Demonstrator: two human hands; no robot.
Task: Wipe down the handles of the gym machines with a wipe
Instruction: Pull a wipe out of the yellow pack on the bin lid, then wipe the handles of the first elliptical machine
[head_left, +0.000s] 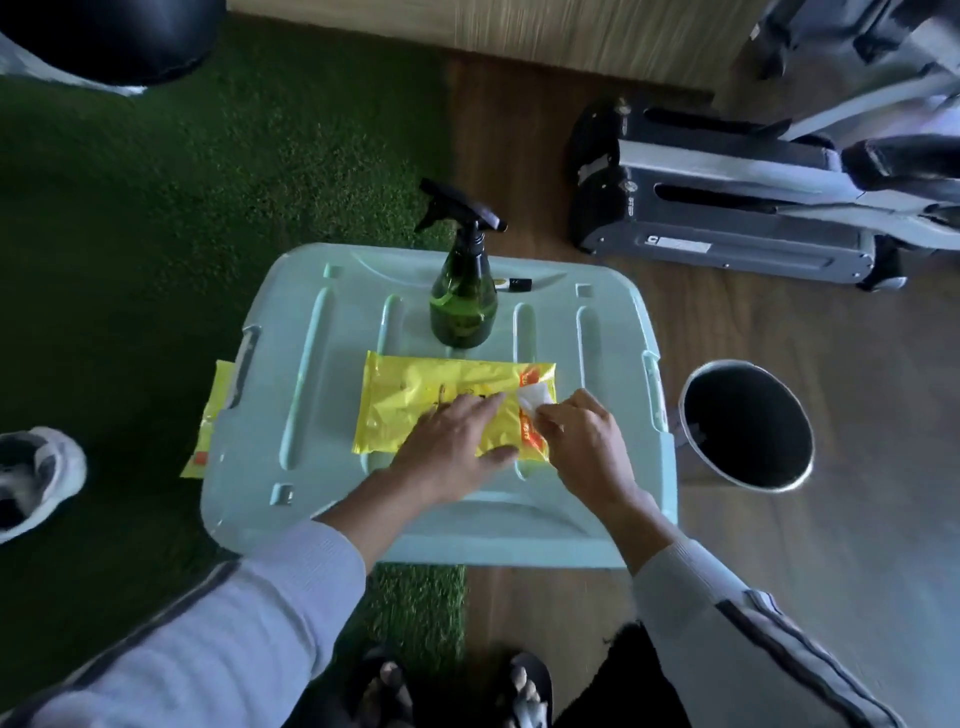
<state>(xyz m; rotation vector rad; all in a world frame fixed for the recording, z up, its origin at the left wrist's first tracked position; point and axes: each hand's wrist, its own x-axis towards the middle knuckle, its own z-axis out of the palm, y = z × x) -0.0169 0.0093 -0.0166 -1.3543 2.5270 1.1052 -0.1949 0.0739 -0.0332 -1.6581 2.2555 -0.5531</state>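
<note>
Yellow wipe pack (441, 400), white wipe (532, 401) in R hand (582, 441) grip.

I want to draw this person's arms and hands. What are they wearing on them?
Both arms wear long, light grey sleeves of a soft, finely ribbed knit. A dark stripe runs along the left sleeve, and a dark stripe edged in lighter grey runs along the right sleeve. The cuffs end at the wrists. The left hand and right hand are bare: no gloves, rings or watch show.
</note>
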